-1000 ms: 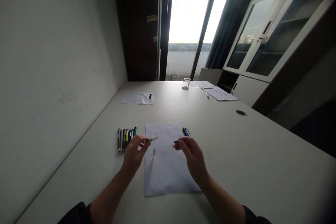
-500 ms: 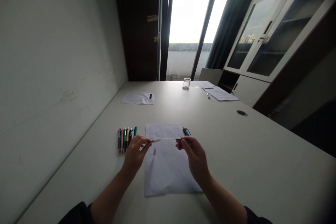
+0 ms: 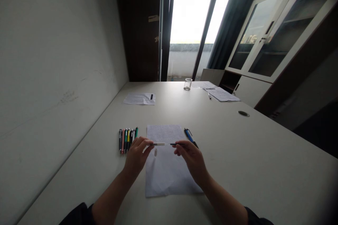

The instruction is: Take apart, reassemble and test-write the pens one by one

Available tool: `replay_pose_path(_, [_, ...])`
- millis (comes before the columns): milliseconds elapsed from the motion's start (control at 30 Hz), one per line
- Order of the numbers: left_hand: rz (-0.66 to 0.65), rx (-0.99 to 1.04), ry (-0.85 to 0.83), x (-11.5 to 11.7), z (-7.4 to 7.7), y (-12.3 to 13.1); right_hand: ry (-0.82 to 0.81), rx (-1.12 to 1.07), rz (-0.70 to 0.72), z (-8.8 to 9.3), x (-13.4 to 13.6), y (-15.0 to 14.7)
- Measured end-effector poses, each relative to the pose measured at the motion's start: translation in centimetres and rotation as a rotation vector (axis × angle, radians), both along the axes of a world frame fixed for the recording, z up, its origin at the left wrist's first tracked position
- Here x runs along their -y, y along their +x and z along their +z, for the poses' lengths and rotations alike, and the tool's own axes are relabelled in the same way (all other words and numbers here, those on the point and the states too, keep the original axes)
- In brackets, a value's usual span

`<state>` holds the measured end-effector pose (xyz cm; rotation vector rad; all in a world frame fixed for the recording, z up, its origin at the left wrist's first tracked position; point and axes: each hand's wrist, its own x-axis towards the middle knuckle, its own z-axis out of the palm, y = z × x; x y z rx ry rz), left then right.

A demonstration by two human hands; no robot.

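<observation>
My left hand pinches a short white pen piece by its left end, held level above a written sheet of paper. My right hand pinches a thin dark pen part that points left, its tip almost at the white piece. A small white part lies on the paper under them. A row of several coloured pens lies just left of my left hand. A blue pen and a dark one lie at the paper's right edge.
The long pale table runs along the wall at the left. Farther off lie a sheet, a glass, more papers with a pen, and a cable hole. A glass-doored cabinet stands at right.
My two hands have come closer together, bringing the dark part's tip up to the white piece, and both have dropped slightly toward the paper. More of the blue pen shows.
</observation>
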<state>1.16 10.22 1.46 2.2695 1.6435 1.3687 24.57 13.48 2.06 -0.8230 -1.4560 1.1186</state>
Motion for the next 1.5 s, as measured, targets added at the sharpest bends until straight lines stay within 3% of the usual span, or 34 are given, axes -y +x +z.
replay_pose_path(233, [-0.028, -0.068, 0.049, 0.2, 0.5, 0.3, 0.015, 0.148, 0.019, -0.7, -0.4, -0.1])
replay_pose_path(567, [0.000, -0.070, 0.063, 0.2, 0.4, 0.2, -0.020, -0.055, -0.027, -0.2, -0.2, -0.2])
replay_pose_path(1500, [-0.062, -0.132, 0.102, 0.3, 0.7, -0.1, -0.081, -0.011, 0.116, 0.8, 0.1, 0.0])
